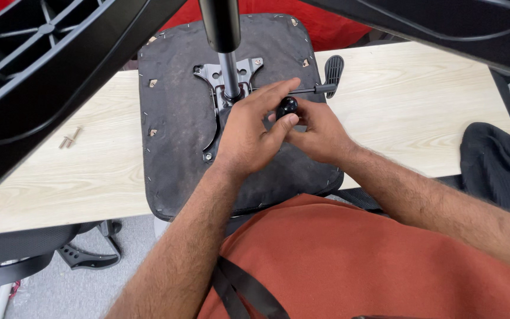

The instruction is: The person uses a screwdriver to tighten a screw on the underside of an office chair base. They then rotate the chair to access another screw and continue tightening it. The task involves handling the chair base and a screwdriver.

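Note:
An upturned office chair seat (178, 118) with a dark fabric underside lies on a light wooden table (408, 100). A black metal mechanism plate (216, 77) is fixed to it, with a gas cylinder (222, 35) rising from it toward the camera. My left hand (252, 133) and my right hand (317, 133) meet over the plate, both gripping a round black knob (286, 106). A lever with a flat black paddle (333, 71) sticks out to the right.
Two small bolts (70, 139) lie on the table at the left. Black star-base legs (36, 71) of the chair loom across the top of the view. A black mesh chair (25, 254) stands below left, dark fabric (497, 171) at the right.

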